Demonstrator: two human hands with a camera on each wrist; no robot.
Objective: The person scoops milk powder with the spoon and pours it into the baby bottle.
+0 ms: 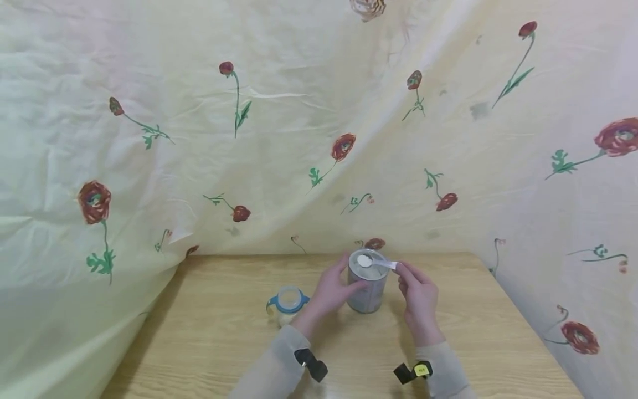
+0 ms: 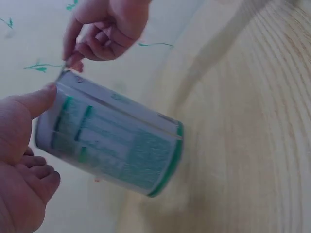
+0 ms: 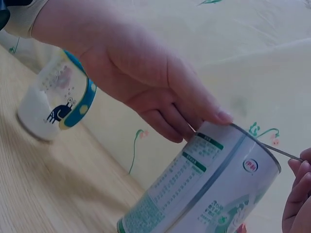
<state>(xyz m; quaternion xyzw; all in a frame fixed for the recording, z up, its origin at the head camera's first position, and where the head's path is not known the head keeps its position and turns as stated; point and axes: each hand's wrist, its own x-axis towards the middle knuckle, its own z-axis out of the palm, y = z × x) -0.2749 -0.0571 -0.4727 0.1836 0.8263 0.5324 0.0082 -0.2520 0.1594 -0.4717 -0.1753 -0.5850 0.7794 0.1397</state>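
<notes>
A tall printed tin can (image 1: 366,296) with green lettering stands open-topped on the table. My left hand (image 1: 331,288) holds it round the upper side, thumb near the rim. A white scoop (image 1: 387,265) lies level over the can's mouth, its bowl heaped with white powder. My right hand (image 1: 420,296) pinches the end of the scoop's handle, to the right of the rim. In the left wrist view, the can (image 2: 116,136) hides the scoop's bowl. Left of my left forearm stands a cup (image 3: 46,109) with a blue handle, a snail picture and whitish contents.
The wooden table (image 1: 219,332) reaches back to a hanging flowered cloth (image 1: 279,166), which also runs along both sides. The cup's blue-rimmed lid (image 1: 290,299) faces up, close to my left wrist. Each sleeve has a black wrist camera mount (image 1: 311,364).
</notes>
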